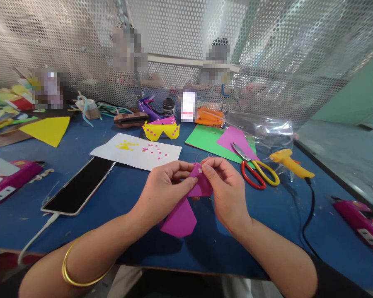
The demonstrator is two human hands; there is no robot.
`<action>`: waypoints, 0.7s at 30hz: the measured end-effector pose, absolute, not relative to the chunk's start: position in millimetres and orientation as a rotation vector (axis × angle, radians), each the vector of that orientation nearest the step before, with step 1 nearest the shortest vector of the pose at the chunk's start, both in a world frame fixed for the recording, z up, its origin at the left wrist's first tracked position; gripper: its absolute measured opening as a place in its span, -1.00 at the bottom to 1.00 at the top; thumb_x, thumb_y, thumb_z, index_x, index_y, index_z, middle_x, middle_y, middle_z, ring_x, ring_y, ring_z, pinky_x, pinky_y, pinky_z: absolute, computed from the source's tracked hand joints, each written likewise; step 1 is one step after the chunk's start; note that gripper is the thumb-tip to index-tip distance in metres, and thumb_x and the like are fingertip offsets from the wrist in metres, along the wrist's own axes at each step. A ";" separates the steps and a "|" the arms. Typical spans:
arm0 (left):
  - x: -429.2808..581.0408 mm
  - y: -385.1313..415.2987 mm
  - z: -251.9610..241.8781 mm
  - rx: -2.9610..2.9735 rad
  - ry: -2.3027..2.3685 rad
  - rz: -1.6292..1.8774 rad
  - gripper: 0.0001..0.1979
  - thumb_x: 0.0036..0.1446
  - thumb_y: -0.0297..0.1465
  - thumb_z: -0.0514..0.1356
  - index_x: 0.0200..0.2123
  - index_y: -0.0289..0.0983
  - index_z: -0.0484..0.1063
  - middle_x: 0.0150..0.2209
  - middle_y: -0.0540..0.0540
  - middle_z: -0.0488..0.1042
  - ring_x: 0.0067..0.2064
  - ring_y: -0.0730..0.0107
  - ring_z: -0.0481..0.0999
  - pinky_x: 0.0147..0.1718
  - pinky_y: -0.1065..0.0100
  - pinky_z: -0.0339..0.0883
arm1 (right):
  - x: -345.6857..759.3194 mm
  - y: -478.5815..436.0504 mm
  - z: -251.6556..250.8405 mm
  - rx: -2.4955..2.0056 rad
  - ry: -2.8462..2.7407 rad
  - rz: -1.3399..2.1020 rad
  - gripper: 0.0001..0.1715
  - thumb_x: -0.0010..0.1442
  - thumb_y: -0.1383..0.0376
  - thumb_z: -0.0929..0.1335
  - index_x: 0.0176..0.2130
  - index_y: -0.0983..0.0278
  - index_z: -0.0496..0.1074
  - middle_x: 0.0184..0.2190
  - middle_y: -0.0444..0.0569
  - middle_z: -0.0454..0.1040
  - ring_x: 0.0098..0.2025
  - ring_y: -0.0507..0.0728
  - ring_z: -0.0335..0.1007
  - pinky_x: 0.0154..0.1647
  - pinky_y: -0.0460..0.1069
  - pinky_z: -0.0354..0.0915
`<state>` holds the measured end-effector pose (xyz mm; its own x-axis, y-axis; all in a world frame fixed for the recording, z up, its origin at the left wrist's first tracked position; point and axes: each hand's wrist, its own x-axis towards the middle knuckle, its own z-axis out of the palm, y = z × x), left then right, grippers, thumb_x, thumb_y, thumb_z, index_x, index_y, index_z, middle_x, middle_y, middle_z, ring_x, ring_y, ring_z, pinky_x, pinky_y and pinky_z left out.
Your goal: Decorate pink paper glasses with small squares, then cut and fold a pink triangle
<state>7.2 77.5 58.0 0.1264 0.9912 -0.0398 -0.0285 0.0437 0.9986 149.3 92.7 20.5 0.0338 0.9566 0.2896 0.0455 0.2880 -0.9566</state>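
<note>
In the head view, a bright magenta cut-out of thin, foam-like sheet (182, 219) is held up over the blue desk (136, 242), near the middle of its front edge. The left hand (166, 186) has it pinched between thumb and curled fingers along its upper part. The right hand (228, 190) works at the top corner, thumb and forefinger pressed together beside a small pale square (200, 170); it may be a sticker or a bit of tape, too small to be sure.

Behind the hands, toward the desk's back edge, lies a white paper sheet (108, 148) scattered with small yellow and pink pieces. Just beyond it stands a yellow glasses-shaped cut-out dotted with pink squares (149, 131). To its right, a flat green sheet (202, 138) carries a pink-purple sheet (233, 138), overlapped by the blades of scissors with one red and one yellow handle (253, 173). Nearer the right edge rests a yellow glue gun with a black cord (294, 164). Toward the left edge, a black-screened smartphone (81, 186) lies plugged into a white cable (39, 236).
</note>
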 end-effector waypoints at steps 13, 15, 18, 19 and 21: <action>1.4 79.0 58.9 1.229 1.105 1.127 -0.80 0.06 -0.38 0.31 -0.20 -0.25 0.56 -0.32 -0.05 0.65 -0.29 0.37 0.63 -0.33 0.47 0.49 | 154.6 97.1 26.7 -1.016 -1.333 0.956 -0.84 0.10 0.24 0.45 -0.26 0.18 0.45 -0.24 -0.09 0.50 -0.15 0.12 0.42 -0.07 0.08 0.32; 1.3 79.5 58.2 1.242 1.104 1.149 -0.80 0.06 -0.40 0.30 -0.20 -0.23 0.58 -0.31 -0.04 0.65 -0.30 0.37 0.63 -0.35 0.47 0.51 | 157.0 97.1 29.7 -1.069 -1.441 0.791 -0.85 0.12 0.24 0.44 -0.26 0.17 0.44 -0.23 -0.09 0.52 -0.13 0.13 0.43 -0.05 0.09 0.31; 1.1 79.5 58.6 1.225 1.115 1.159 -0.77 0.04 -0.39 0.31 -0.18 -0.23 0.59 -0.33 -0.05 0.65 -0.32 0.31 0.62 -0.44 0.43 0.53 | 165.6 99.3 38.4 -1.026 -1.719 0.347 -0.88 0.17 0.27 0.42 -0.24 0.15 0.43 -0.22 -0.09 0.55 -0.11 0.15 0.45 -0.01 0.13 0.28; 1.0 79.3 59.4 1.217 1.125 1.158 -0.75 0.02 -0.38 0.32 -0.17 -0.24 0.59 -0.34 -0.06 0.65 -0.34 0.31 0.62 -0.48 0.43 0.53 | 169.6 100.6 41.7 -0.976 -1.817 0.167 -0.89 0.17 0.29 0.42 -0.23 0.14 0.43 -0.23 -0.10 0.57 -0.12 0.15 0.47 0.03 0.14 0.25; 0.7 78.8 61.7 1.212 1.146 1.148 -0.72 0.00 -0.36 0.34 -0.16 -0.25 0.59 -0.35 -0.06 0.64 -0.40 0.33 0.60 -0.54 0.44 0.51 | 177.5 103.4 47.5 -0.877 -1.970 -0.155 -0.89 0.19 0.32 0.41 -0.24 0.12 0.44 -0.24 -0.14 0.59 -0.17 0.13 0.50 0.11 0.16 0.17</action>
